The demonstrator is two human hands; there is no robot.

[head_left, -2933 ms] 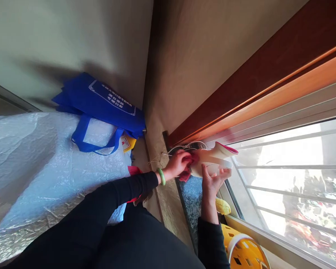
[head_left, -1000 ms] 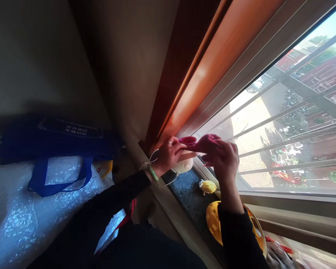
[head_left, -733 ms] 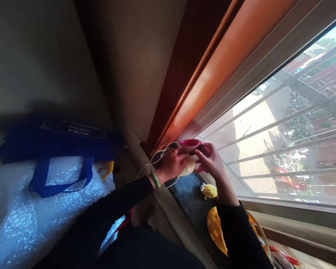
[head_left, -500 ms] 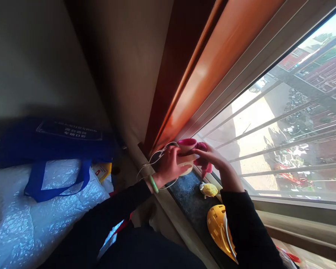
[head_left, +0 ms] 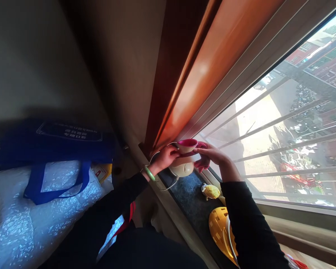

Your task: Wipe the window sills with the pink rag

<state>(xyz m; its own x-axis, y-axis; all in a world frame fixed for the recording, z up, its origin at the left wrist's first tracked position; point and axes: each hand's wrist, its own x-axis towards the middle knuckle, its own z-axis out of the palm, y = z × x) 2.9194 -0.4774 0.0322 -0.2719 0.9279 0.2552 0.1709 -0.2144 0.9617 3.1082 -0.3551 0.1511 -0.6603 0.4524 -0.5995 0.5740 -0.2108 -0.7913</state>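
A small bowl-shaped piece (head_left: pixel 187 145), pink inside and pale outside, is held between my two hands just above the sill. My left hand (head_left: pixel 165 157), with a green bangle at its wrist, pinches its left edge. My right hand (head_left: pixel 214 154) grips the other side. A crumpled pink cloth (head_left: pixel 204 163) hangs beneath my right fingers. Below the bowl-shaped piece stands a rounded cream object (head_left: pixel 182 169) with a thin pale cord running from it; whether the two are joined, I cannot tell.
On the dark sill (head_left: pixel 189 196) lie a small yellow object (head_left: pixel 211 191) and an orange-yellow woven-looking item (head_left: pixel 220 228), partly behind my right sleeve. A barred window (head_left: pixel 268 123) is on the right. At the left, a blue bag (head_left: pixel 58 192) rests on clear plastic wrapping (head_left: pixel 53 224).
My left hand has drawn slightly left and down, uncovering more of the bowl-shaped piece and the cream object. The pink cloth and my right fingers have shifted a little.
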